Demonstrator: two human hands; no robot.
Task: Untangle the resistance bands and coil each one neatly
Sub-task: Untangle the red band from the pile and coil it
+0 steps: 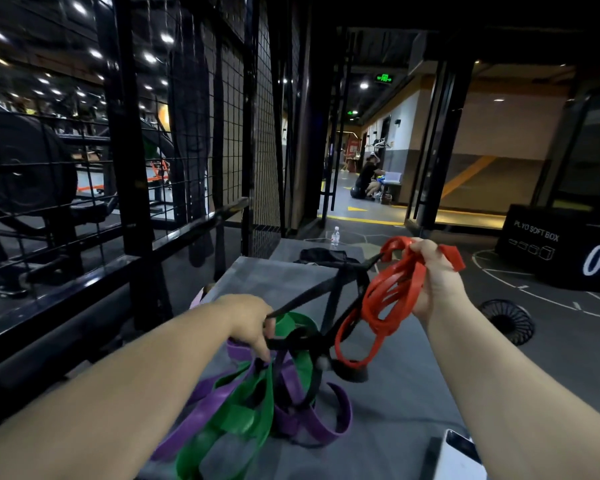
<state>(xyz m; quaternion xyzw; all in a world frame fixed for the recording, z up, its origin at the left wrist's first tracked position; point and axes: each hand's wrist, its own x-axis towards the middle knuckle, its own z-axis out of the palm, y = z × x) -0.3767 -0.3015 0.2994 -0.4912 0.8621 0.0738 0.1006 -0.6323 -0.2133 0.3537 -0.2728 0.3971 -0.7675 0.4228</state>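
Head view. Right hand (433, 282) raised, fingers curled tight round a bunch of flat red rubber band loops (392, 296). Left hand (252, 322) lower, fingers pinching a narrow matte black rubber band (303, 302), its strands stretched taut toward the red bunch. Wide glossy green band (243, 414) and purple band (239, 351) lie tangled in slack curls on the grey padded surface (413, 403), under the left hand.
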